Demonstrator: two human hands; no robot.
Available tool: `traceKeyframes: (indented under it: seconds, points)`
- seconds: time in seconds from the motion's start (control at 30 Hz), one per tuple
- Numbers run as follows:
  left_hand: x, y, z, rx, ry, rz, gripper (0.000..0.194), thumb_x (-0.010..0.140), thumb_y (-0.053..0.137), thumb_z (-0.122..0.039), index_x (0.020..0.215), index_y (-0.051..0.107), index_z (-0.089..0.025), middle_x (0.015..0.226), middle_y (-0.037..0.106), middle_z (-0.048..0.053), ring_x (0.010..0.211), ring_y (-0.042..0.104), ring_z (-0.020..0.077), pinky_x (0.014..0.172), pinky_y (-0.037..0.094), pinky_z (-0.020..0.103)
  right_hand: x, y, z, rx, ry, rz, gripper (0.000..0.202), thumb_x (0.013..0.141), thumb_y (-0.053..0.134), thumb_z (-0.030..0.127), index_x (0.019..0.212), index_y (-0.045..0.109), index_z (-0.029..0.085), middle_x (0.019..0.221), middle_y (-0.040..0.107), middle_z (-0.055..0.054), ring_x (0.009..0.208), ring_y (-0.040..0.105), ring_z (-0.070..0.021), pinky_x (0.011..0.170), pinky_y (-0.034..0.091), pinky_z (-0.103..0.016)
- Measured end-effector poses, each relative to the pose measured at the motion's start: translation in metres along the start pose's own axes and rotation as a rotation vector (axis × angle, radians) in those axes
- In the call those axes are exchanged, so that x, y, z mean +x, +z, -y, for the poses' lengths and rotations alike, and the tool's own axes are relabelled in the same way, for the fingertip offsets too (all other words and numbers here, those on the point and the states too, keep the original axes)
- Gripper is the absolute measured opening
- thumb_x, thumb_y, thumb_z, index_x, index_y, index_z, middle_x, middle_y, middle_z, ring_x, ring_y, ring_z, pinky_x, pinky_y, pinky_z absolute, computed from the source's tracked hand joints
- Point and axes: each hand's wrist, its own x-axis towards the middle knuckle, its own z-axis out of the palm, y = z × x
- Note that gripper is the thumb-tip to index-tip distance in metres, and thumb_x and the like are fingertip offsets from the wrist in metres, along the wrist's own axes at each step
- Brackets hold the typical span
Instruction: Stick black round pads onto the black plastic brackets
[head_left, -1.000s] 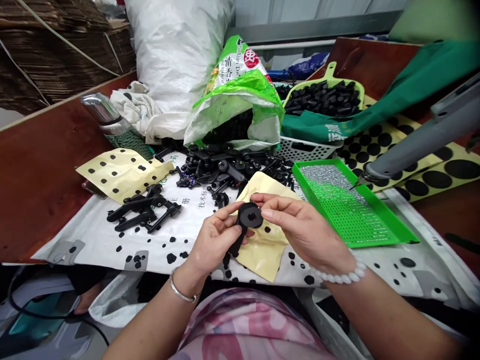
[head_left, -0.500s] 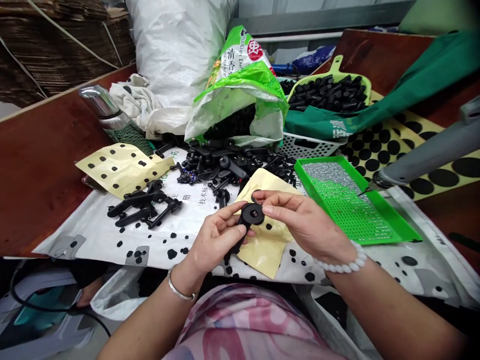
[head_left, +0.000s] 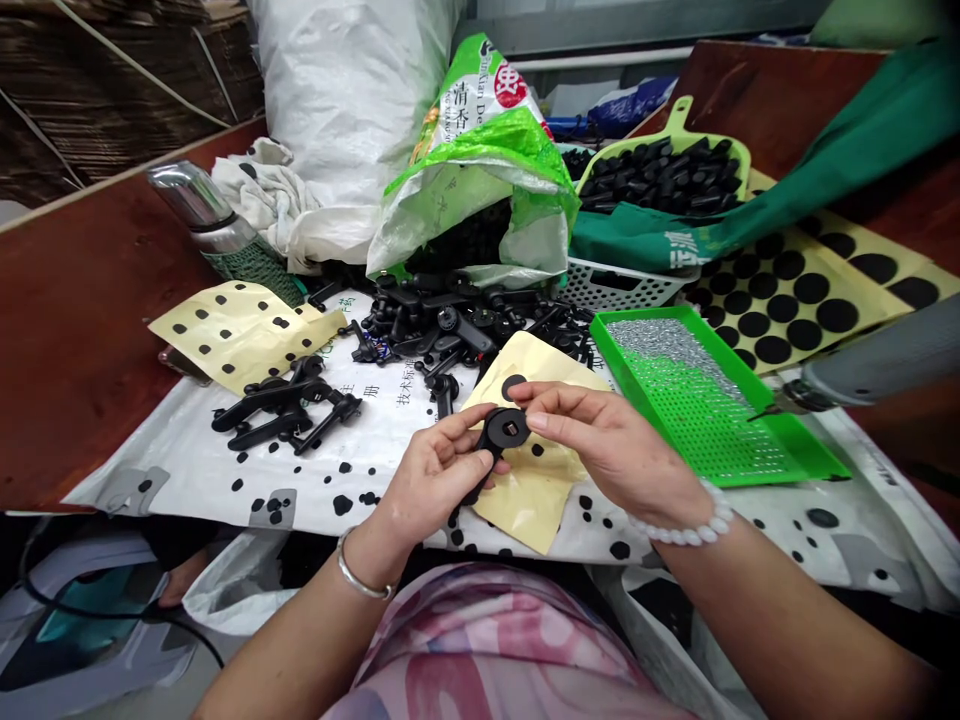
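Note:
My left hand (head_left: 431, 470) is closed around the arm of a black plastic crank-like handle (head_left: 507, 428), its round end facing up with a small square opening in the middle. The thumb and forefinger of my right hand (head_left: 592, 430) are closed at the right edge of that round end; whether a thin piece is pinched there cannot be made out. Under both hands lies a yellow backing sheet (head_left: 525, 515) with a few black round stickers, one (head_left: 514, 387) just beyond my right fingertips.
Similar black handles (head_left: 450, 325) are heaped behind, with a smaller group (head_left: 281, 410) at left. On the right are a green tray (head_left: 814, 465) of small metal pieces, a power screwdriver (head_left: 870, 365) over it, and sticker sheets (head_left: 787, 300). A green-white bag (head_left: 487, 160) stands behind.
Both hands keep nearly the same grip and place on the handle. The screwdriver has shifted right and slightly down over the tray. The whole view has moved a little.

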Motion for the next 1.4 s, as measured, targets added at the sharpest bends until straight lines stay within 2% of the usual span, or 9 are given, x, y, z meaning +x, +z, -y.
traceKeyframes:
  seconds: [0.47, 0.7, 1.13, 1.4]
  points:
    - [-0.001, 0.006, 0.000, 0.039, -0.025, -0.079, 0.054, 0.065, 0.072, -0.024, 0.115, 0.056, -0.011, 0.089, 0.069, 0.009, 0.066, 0.064, 0.0152, 0.054, 0.047, 0.021, 0.000, -0.001, -0.004, -0.111, -0.055, -0.025, 0.015, 0.071, 0.064, 0.028, 0.062, 0.060, 0.017, 0.107, 0.061, -0.006, 0.101, 0.055, -0.0201, 0.095, 0.034, -0.036]
    - [0.004, 0.011, 0.009, 0.072, 0.048, -0.136, 0.047, 0.065, 0.071, -0.022, 0.109, 0.058, -0.010, 0.078, 0.069, 0.006, 0.059, 0.059, 0.0106, 0.050, 0.046, 0.019, 0.000, 0.001, -0.008, -0.186, -0.078, -0.056, 0.015, 0.072, 0.062, 0.030, 0.064, 0.059, 0.017, 0.110, 0.058, -0.008, 0.103, 0.055, -0.0213, 0.095, 0.034, -0.038]
    - [0.006, 0.010, 0.010, 0.153, -0.009, -0.162, 0.049, 0.068, 0.066, -0.022, 0.113, 0.056, -0.008, 0.064, 0.065, 0.002, 0.047, 0.054, 0.0074, 0.043, 0.040, 0.017, -0.001, 0.008, -0.018, -0.300, -0.187, -0.186, 0.010, 0.072, 0.060, 0.026, 0.066, 0.061, 0.019, 0.103, 0.060, -0.008, 0.104, 0.054, -0.0206, 0.092, 0.039, -0.036]
    - [0.004, 0.010, 0.007, 0.155, -0.052, -0.162, 0.051, 0.066, 0.061, -0.018, 0.115, 0.056, -0.007, 0.063, 0.066, 0.002, 0.056, 0.060, 0.0117, 0.047, 0.044, 0.017, -0.002, 0.010, -0.019, -0.337, -0.203, -0.221, 0.009, 0.073, 0.059, 0.025, 0.066, 0.061, 0.018, 0.101, 0.058, -0.008, 0.101, 0.055, -0.0205, 0.089, 0.042, -0.036]
